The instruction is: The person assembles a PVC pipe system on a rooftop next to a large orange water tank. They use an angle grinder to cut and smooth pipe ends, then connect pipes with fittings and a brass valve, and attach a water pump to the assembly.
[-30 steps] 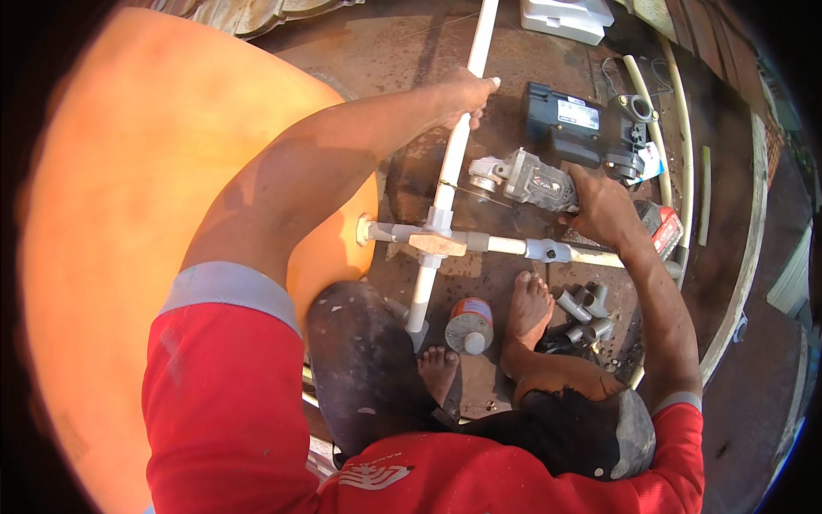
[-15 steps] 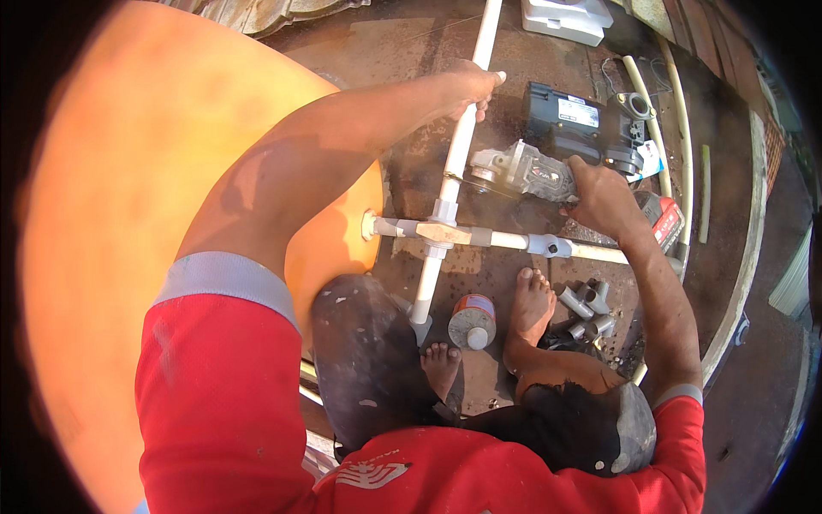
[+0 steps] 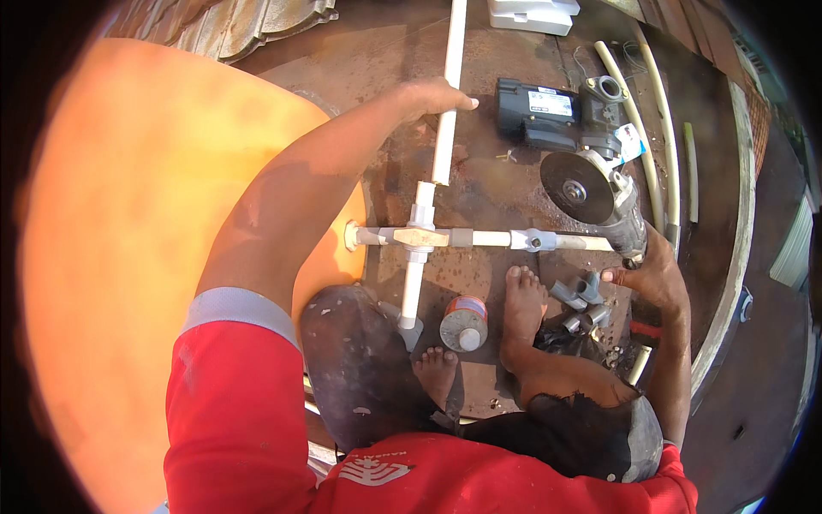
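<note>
A long white plastic pipe (image 3: pixel 446 150) stretches away from me, and my left hand (image 3: pixel 438 96) is closed around it. Its near end is cut through and sits slightly off to the right of a short pipe stub (image 3: pixel 425 194). That stub rises from a tan cross-shaped fitting (image 3: pixel 420 237) joined to several pipe arms. Over to the right, my right hand (image 3: pixel 658 270) grips the rear of an angle grinder (image 3: pixel 628 223). The grinder's dark disc (image 3: pixel 565 176) faces up, apart from the pipe; some of its body is hidden under the disc.
A big orange tank (image 3: pixel 163 248) fills the left side. A dark water pump (image 3: pixel 538 107) stands beyond the grinder. Near my feet are a tin can (image 3: pixel 464 327) and several grey pipe fittings (image 3: pixel 591 295). Loose pipes (image 3: pixel 659 128) lie at right.
The grinder has moved away from the pipe, toward me and right, and its disc has turned upward. The pipe has parted from its stub; my left hand still holds it.
</note>
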The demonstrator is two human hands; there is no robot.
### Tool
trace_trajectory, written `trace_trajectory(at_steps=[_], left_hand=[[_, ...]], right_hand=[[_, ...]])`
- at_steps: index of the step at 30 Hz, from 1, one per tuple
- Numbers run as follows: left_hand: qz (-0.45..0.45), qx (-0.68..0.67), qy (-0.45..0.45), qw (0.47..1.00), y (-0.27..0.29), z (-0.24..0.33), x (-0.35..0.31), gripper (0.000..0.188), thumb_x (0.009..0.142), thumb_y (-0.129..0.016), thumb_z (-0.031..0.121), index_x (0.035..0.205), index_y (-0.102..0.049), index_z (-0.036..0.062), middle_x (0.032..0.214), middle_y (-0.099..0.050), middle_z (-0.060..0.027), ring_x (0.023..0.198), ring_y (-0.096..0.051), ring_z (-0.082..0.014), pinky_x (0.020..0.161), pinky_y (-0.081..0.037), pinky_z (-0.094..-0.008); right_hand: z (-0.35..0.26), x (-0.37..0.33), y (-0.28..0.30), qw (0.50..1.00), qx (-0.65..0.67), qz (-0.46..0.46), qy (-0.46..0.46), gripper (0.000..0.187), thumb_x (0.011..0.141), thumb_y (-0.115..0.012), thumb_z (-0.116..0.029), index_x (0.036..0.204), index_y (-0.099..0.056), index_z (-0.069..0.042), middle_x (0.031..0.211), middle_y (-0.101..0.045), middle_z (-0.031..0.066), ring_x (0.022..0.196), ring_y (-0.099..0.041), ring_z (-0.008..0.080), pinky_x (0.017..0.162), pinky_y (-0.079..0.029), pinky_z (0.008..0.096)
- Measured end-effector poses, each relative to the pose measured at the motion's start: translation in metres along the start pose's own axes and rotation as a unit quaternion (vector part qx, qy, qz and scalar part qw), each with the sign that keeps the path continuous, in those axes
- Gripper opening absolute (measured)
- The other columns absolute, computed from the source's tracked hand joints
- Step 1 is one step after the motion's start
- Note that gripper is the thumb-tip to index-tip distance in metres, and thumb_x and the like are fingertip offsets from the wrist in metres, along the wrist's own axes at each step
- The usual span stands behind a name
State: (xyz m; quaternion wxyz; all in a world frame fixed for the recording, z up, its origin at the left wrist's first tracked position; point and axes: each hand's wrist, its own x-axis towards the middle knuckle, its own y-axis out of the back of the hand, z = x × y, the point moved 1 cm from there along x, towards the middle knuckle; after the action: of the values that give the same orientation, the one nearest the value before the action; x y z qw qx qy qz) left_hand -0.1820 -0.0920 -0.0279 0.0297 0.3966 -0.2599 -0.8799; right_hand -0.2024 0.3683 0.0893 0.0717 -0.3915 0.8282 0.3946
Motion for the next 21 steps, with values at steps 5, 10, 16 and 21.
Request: trace_trajectory(at_steps=[5, 10, 16, 21], left_hand=[[-0.131, 0.209, -0.068, 0.967, 0.015, 0.003, -0.061, 0.077, 0.083, -0.092, 0.056, 0.125, -0.074, -0.0052, 0.122, -0.077, -0.0232, 0.114, -0.073, -0.0326, 0.105, -0.054, -0.0467], [-0.135, 0.186, -0.085, 0.969, -0.006, -0.012, -0.077, 0.078, 0.076, -0.097, 0.043, 0.134, -0.071, -0.0014, 0.126, -0.078, -0.0215, 0.117, -0.072, -0.0311, 0.103, -0.055, -0.0441], [-0.057, 0.236, -0.131, 0.961, -0.007, -0.017, -0.097, 0.055, 0.073, -0.098, 0.036, 0.113, -0.081, 0.0027, 0.106, -0.083, -0.0202, 0.100, -0.079, -0.0349, 0.091, -0.059, -0.0454], [-0.002, 0.227, -0.073, 0.971, -0.012, -0.009, -0.093, 0.053, 0.077, -0.095, 0.036, 0.113, -0.081, 0.0005, 0.106, -0.082, -0.0206, 0.098, -0.079, -0.0340, 0.090, -0.059, -0.0440]], right_hand=[[0.057, -0.042, 0.002, 0.963, 0.257, 0.040, -0.074, 0.085, 0.076, -0.102, -0.023, 0.145, -0.062, 0.005, 0.122, -0.077, 0.0138, 0.115, -0.071, 0.0242, 0.105, -0.054, 0.0416], [0.103, -0.074, -0.013, 0.916, 0.374, 0.095, -0.112, 0.060, 0.083, -0.094, -0.021, 0.130, -0.065, 0.003, 0.099, -0.073, 0.0065, 0.080, -0.068, 0.0170, 0.074, -0.056, 0.0347], [0.126, -0.104, -0.034, 0.882, 0.422, 0.136, -0.157, 0.031, 0.082, -0.078, -0.009, 0.108, -0.062, -0.001, 0.078, -0.063, 0.0059, 0.061, -0.063, 0.0177, 0.059, -0.055, 0.0339], [0.153, -0.138, -0.053, 0.862, 0.428, 0.193, -0.190, 0.031, 0.080, -0.076, -0.010, 0.107, -0.066, -0.001, 0.081, -0.066, 0.0068, 0.064, -0.064, 0.0194, 0.062, -0.055, 0.0351]])
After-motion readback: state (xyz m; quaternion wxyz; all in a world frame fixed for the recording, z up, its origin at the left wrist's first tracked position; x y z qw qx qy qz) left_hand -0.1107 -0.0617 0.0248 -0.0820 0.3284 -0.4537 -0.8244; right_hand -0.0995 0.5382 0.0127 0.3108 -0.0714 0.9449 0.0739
